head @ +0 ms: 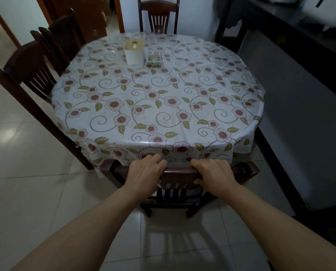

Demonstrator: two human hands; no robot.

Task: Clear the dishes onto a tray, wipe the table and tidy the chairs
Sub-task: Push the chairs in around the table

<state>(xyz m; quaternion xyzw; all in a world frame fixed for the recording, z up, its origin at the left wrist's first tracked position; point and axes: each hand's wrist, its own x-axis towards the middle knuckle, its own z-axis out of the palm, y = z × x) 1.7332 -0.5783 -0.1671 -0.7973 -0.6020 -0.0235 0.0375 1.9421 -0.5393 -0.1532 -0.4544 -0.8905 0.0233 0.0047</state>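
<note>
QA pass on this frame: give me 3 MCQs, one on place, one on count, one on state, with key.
1. Where does the tissue box stand?
A. far part of the table, left of the small snack tray
B. on the near chair
C. on the floor

2. How many hands grip the near chair's top rail?
A. none
B. one
C. two

3. How does the near chair stand?
A. lying on its side
B. upright, its back at the table edge
C. stacked on the table

Key:
1 A: the box sits beside the snack tray on the table at its far end.
2 C: the left hand and the right hand both curl over the rail.
3 B: its back rail meets the hanging tablecloth.
</note>
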